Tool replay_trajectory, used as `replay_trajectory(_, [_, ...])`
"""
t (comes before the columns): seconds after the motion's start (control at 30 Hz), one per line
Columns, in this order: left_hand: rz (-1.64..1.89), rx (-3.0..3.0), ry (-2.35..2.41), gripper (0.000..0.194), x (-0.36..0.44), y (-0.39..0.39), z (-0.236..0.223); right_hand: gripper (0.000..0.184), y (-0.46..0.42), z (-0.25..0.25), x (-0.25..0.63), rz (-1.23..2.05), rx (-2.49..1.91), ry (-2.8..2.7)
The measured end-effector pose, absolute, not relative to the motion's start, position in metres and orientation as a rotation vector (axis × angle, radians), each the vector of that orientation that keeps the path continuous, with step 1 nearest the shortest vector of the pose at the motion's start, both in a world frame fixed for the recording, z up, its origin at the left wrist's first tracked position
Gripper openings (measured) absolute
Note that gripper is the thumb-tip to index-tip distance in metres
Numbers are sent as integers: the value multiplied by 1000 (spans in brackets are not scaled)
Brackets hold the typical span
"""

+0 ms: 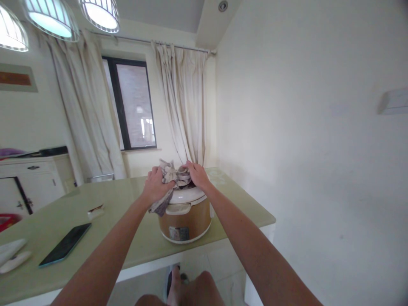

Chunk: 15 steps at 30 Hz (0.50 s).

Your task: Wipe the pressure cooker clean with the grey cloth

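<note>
A tan and white rice cooker (197, 220) stands upright near the front edge of the green tabletop. A crumpled, patterned grey and beige cloth (172, 175) lies bunched over its white lid, and one part hangs down the left side. My left hand (155, 185) is closed on the cloth's left side, with the thumb across it. My right hand (196, 174) grips the cloth from the right, above the lid; its fingertips are partly hidden in the folds. The cloth covers the top of the lid.
On the table (127, 238) to the left lie a dark phone (66, 245), a small white item (95, 211) and white objects (14, 256) at the edge. A wall (302, 148) rises to the right. Behind are curtains (186, 93) and a white cabinet (41, 178).
</note>
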<state>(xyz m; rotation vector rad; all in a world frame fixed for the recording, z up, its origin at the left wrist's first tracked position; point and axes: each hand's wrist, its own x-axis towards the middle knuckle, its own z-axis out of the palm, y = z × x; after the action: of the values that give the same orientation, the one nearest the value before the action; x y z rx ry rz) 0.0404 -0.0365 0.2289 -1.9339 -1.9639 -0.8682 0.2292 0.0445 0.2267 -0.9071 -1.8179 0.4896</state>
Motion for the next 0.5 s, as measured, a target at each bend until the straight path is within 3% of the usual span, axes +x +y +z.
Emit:
replay_trajectory(0.27, [-632,-2183,-1616,43,67,-78,221,57,54,224,225,498,-877,-1810])
replay_trajectory(0.5, [-695,-2266,-1612,37,66,-62,231,61,57,222,231,638,-725,-1718])
